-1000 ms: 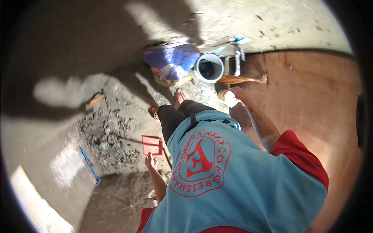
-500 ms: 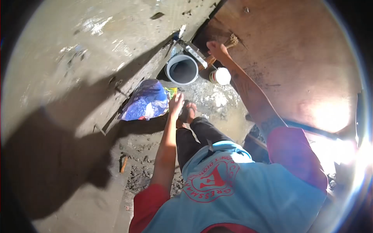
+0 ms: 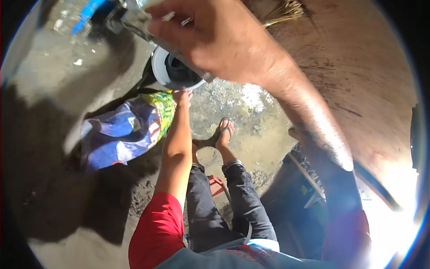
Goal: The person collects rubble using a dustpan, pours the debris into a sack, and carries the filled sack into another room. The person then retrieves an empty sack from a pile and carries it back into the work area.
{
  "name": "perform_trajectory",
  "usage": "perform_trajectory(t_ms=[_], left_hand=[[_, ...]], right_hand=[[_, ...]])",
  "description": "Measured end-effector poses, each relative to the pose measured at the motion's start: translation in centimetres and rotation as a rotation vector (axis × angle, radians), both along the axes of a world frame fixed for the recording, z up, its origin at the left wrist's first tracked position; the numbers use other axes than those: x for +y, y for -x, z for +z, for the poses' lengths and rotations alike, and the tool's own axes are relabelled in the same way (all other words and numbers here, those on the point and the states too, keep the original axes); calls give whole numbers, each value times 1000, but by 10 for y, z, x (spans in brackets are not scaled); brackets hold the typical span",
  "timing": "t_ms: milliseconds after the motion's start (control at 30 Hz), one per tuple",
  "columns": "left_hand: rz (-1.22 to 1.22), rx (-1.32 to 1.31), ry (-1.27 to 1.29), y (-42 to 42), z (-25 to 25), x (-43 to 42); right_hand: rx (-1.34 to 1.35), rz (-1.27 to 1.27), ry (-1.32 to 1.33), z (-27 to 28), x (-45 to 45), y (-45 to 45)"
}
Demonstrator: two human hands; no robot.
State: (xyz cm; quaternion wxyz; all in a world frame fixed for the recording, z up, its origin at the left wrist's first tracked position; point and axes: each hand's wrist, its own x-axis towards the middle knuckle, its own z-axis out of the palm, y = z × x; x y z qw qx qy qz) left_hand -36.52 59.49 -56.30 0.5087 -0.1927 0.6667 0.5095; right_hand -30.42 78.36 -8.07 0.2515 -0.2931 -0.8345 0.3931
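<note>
Raised close to the camera at the top, my right hand (image 3: 206, 38) has its fingers wrapped round a long grey tool (image 3: 139, 22) with a dirty surface. Part of the tool passes behind the hand. Below it, my left hand (image 3: 182, 96) is at the near rim of a grey bucket (image 3: 161, 71), fingers bent against the rim. The bucket's inside looks dark. A blue, green and yellow printed sack (image 3: 130, 130) lies just left of my left forearm.
Straw bristles (image 3: 284, 12) show at the top by a brown board (image 3: 358, 80). My sandalled foot (image 3: 225, 132) stands on wet concrete floor (image 3: 255, 130). A red dustpan (image 3: 216, 185) lies between my legs. A blue object (image 3: 87, 15) is at the upper left.
The view has turned and moved nearer the bucket. My right hand has left the white container, risen and taken hold of the grey tool. My left hand has reached forward to the bucket rim.
</note>
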Motion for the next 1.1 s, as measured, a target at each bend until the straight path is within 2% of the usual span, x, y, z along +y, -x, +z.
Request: perform_trajectory(t_ms=[33, 100, 167, 233, 267, 300, 333, 367, 400, 433, 467, 500, 567, 633, 700, 767, 800, 833, 867, 900, 933, 967, 1033, 1067, 1100], left_hand=[[92, 66, -44, -21, 0, 3], [292, -75, -210, -76, 20, 8], [419, -42, -36, -137, 4, 12], [351, -47, -122, -174, 43, 13], [251, -131, -105, -196, 12, 4], [146, -219, -82, -213, -19, -12], [159, -216, -85, -206, 3, -9], [-56, -322, 47, -192, 42, -5], [-273, -423, 183, -180, 66, -5], [-269, -422, 189, -172, 77, -7], [-104, -451, -35, -165, 88, -7], [-58, -476, -86, -159, 100, -6], [33, -534, -186, -131, 167, 12], [149, -664, -216, -121, 179, 24], [336, -828, -226, -115, 180, 40], [498, -933, -322, -114, 151, 56], [483, -871, -378, -110, 150, 66], [329, -662, -707, -97, 218, 83], [355, -754, -904, -102, 177, 74], [355, -827, -977, -98, 178, 70], [350, -902, -1048, -95, 178, 66], [339, -977, -1114, -90, 181, 62], [-109, -482, -824, -77, 145, 52], [89, -705, -560, -80, 179, 55], [84, -711, -546, -92, 151, 51]], right_hand=[[39, 11, -34, -13, 1, 0], [22, 72, -188, -33, -1, 2], [-87, 168, -449, -41, -1, 3], [-185, 273, -739, -39, 3, 11], [-295, 262, -744, -25, -4, 9], [-285, 277, -750, -24, -7, 13], [-334, 360, -659, -22, -10, 17], [-383, 440, -564, -19, -13, 21], [-306, 315, 85, -12, -18, 25], [-302, 318, 90, -9, -20, 27], [-199, 351, 122, -9, -22, 27], [-95, 381, 152, -10, -22, 27], [5, 404, 174, -7, -20, 24], [17, 193, 845, -3, -14, 12], [265, -93, 871, -33, -14, -20], [282, -560, 927, -77, -21, -50], [444, -578, 1213, -113, -33, -64], [607, -592, 1503, -151, -49, -77], [705, -696, 1653, -182, -69, -76], [758, -748, 1726, -203, -80, -71], [813, -805, 1797, -224, -92, -66], [763, -981, 1773, -243, -89, -61], [267, -923, 1365, -302, -86, -73], [13, -921, 1166, -332, -84, -79], [-89, -897, 1021, -372, -91, -89]])
